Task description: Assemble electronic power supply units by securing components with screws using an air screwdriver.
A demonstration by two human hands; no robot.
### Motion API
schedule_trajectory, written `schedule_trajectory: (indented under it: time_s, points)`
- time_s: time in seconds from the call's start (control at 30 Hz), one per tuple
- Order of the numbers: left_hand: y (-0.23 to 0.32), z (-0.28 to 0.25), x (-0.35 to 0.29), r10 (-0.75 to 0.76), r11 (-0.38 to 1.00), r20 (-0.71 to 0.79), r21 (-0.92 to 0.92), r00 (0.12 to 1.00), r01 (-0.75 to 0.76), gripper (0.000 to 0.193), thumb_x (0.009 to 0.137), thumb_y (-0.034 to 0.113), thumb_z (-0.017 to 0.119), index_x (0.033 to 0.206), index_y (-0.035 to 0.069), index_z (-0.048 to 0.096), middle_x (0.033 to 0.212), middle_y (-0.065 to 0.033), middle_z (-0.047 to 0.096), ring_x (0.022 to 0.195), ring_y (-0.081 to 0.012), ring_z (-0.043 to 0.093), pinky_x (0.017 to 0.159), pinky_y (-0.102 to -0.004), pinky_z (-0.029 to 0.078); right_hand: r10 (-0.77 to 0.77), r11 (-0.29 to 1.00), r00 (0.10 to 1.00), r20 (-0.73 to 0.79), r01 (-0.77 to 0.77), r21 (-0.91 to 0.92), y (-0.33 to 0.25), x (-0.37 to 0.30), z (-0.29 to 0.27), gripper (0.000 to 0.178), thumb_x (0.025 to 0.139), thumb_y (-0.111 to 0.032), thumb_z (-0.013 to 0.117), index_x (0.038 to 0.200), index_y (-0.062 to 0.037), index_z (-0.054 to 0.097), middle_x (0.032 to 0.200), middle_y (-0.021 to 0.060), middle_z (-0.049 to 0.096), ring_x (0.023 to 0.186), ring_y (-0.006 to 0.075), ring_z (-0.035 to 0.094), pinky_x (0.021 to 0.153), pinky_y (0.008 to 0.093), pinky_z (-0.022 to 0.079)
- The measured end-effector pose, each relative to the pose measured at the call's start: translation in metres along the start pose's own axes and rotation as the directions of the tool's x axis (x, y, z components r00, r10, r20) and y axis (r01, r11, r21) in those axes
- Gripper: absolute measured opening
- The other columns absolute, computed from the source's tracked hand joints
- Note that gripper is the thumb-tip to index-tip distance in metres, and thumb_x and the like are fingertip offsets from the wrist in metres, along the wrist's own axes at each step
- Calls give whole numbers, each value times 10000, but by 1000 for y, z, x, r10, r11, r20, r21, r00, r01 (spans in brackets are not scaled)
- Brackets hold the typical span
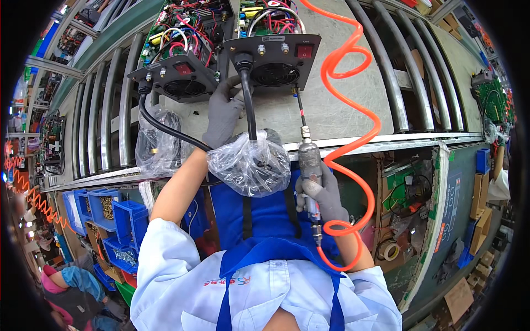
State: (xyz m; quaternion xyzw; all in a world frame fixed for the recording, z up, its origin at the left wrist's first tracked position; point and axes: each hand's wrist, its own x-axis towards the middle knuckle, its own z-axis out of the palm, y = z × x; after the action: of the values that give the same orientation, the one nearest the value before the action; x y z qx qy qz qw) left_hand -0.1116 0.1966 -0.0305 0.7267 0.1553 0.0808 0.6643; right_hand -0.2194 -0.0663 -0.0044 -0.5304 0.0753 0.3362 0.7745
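Note:
My left hand (223, 110), in a grey glove, grips the lower left corner of the right-hand power unit (309, 66); some fingertips are hidden at its edge. This unit has a dark end panel with a red switch, a fan grille and a thick black power cord (250, 107). Wrapped around my right hand (324, 193) is a pneumatic screwdriver (310, 160), held upright with its bit at the panel's lower right corner. Whether a screw sits there is too small to tell. The cord runs down into a clear plastic bag (251, 171).
A second open power unit (187, 83) stands at the left, its cord (165, 129) leading to the bags. An orange coiled air hose (353, 99) loops beside the screwdriver. Metal rollers (113, 105) flank the worktop (342, 116). Blue bins (130, 220) hold small hardware below left.

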Motion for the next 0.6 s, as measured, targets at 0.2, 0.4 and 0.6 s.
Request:
schedule_trajectory:
  time_s: [0.2,0.4,0.6]
  points:
    - [5,-28,-4,-101,995,113,3,988,102,370,928,241,619,1210,6,582,851,-29,631,624,-57,534,502,-205,427,10,1000,999,-43,-9,21,14,10,11,401,833,-211,637,1129,-5,461,794,92,581,588,157,600,518,305,526]
    - [22,-91,-24,-124,927,-20,355,992,123,292,941,269,573,1128,56,643,751,-18,611,611,-75,530,522,-226,426,17,998,998,-59,-14,59,15,11,14,418,853,-207,625,1191,-40,446,823,95,573,621,152,605,539,306,536]
    - [-6,-119,-23,288,652,-62,744,956,-148,314,849,248,649,1071,28,617,839,-153,658,750,-293,636,685,-393,497,-58,998,997,-57,60,29,13,10,18,432,822,-254,657,1116,0,468,796,100,565,595,158,601,524,303,535]
